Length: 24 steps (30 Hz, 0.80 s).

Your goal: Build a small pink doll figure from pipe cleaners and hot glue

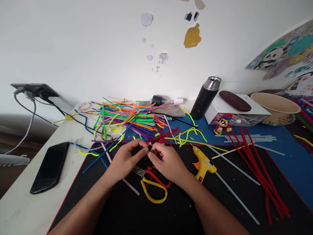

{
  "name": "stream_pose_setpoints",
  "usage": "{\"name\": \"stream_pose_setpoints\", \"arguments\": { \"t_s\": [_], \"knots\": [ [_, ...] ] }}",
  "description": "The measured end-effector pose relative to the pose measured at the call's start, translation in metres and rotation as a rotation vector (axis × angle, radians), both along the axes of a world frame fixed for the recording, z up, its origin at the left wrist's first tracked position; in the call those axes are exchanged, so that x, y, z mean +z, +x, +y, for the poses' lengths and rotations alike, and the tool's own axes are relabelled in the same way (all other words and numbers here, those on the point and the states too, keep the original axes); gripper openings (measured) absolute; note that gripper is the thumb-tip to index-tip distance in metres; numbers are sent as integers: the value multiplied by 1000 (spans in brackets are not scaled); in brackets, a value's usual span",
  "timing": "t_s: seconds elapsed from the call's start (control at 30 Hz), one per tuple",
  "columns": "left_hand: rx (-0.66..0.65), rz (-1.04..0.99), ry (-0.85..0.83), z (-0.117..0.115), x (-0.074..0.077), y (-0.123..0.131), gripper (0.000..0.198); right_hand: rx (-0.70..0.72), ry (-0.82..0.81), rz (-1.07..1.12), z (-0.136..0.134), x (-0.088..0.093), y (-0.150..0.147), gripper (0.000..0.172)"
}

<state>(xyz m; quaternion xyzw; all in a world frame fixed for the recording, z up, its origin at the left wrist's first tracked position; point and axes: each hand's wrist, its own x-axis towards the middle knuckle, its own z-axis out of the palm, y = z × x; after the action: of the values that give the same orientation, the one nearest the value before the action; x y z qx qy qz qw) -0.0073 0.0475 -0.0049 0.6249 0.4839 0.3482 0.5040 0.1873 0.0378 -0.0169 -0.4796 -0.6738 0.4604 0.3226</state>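
My left hand (pixel 129 158) and my right hand (pixel 167 160) meet above the black mat, thumbs and forefingers pinched close together. Between the fingertips is a small black piece (pixel 150 148), mostly hidden, whose kind I cannot make out. A bit of pink or red shows just behind my right fingers. Scissors (pixel 154 195) with one yellow and one red handle lie beneath my hands, their blades partly covered by my left hand. To the right of my right hand rests a yellow hot glue gun (pixel 204 163).
Behind my hands lies a heap of coloured pipe cleaners (pixel 132 120). Red pipe cleaners (pixel 262 176) and clear glue sticks (pixel 237 189) spread rightward. A black flask (pixel 204 101), a white drawer box (pixel 237 116) and a small figure (pixel 223 124) stand behind. A phone (pixel 50 168) lies left.
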Motion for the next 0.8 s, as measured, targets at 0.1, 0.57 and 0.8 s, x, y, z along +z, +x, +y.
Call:
{"name": "stream_pose_setpoints", "arguments": {
  "t_s": [0.1,0.57,0.8],
  "knots": [
    [-9,42,54,0,2,-2,22,7,19,-32,0,2,2,14],
    [-102,267,339,-1,5,-6,15,29,70,-98,1,11,8,24],
    [-157,365,485,-1,9,-9,11,52,133,-125,3,10,8,30]
  ]
}}
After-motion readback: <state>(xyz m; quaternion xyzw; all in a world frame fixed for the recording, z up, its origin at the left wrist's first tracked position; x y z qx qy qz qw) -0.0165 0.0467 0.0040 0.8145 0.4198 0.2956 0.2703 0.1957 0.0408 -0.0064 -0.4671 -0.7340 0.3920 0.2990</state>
